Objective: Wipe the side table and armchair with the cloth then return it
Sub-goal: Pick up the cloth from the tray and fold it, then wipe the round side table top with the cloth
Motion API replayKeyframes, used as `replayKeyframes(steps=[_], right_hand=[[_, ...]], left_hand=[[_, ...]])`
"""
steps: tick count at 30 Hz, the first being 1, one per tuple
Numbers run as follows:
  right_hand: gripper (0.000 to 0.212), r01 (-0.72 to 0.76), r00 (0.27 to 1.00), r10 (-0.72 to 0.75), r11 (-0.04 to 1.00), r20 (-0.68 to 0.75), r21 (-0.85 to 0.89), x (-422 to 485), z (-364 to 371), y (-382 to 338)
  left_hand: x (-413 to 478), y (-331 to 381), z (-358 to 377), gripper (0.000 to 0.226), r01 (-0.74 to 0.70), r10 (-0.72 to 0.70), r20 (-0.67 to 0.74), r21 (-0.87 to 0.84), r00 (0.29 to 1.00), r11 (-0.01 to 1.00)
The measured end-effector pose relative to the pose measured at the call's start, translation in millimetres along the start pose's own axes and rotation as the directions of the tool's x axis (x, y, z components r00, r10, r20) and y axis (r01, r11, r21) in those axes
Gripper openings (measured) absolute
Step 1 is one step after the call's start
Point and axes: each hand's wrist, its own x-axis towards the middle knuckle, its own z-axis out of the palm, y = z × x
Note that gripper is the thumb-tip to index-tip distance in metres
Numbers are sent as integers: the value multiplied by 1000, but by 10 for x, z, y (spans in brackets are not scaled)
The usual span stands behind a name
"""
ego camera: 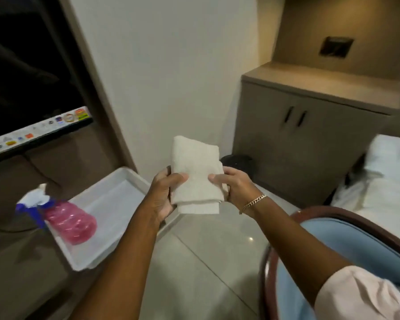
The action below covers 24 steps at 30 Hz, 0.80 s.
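Observation:
A folded off-white cloth point(195, 174) is held upright in front of me, above the tiled floor. My left hand point(165, 195) grips its left edge and my right hand point(232, 184), with a gold bracelet at the wrist, grips its right edge. The armchair point(346, 245), blue cushioned with a dark red-brown wooden frame, sits at the lower right under my right forearm. A white tray point(125, 181) lies on the brown surface at the left, just left of my left hand. I cannot tell which piece of furniture is the side table.
A pink spray bottle point(69, 221) with a blue and white nozzle lies in the tray. A television point(21, 77) stands at the upper left. A brown cabinet point(310, 125) stands against the wall, a black bin point(238, 162) beside it. A white bed point(383, 181) is at right.

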Motion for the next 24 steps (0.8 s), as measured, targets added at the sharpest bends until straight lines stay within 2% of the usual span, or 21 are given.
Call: replayKeyframes(steps=[4, 6, 10, 13, 16, 19, 22, 24], right_hand=[[28, 148, 947, -152, 988, -284, -36, -971, -976, 120], [23, 163, 881, -199, 979, -430, -120, -1506, -1496, 253], [23, 52, 671, -205, 972, -713, -230, -2504, -2405, 615], [32, -64, 488, -163, 973, -858, -221, -3222, -3019, 956], [33, -143, 319, -74, 982, -945, -125, -3955, -3536, 1365], [31, -164, 159, -8, 986, -987, -35, -4685, -4020, 1732], [45, -213, 48, 70, 975, -996, 59, -5355, -4473, 2059], [43, -231, -12, 116, 966, -993, 115, -5774, -4840, 2342]], left_hand=[[-360, -612, 982, 49, 67, -77, 87, 116, 993, 991], [-522, -1059, 1528, 48, 120, -142, 129, 169, 981, 978], [-924, -2171, 2579, 40, 232, -291, 199, 275, 936, 933], [-1270, -3006, 3241, 36, 304, -418, 265, 379, 869, 874], [-1673, -3692, 3817, 35, 306, -518, 366, 499, 773, 810], [-2190, -4279, 4372, 27, 210, -555, 430, 624, 712, 753], [-2683, -4853, 4868, 33, 82, -580, 470, 726, 665, 683], [-3013, -5279, 5202, 36, 4, -594, 478, 777, 647, 629]])
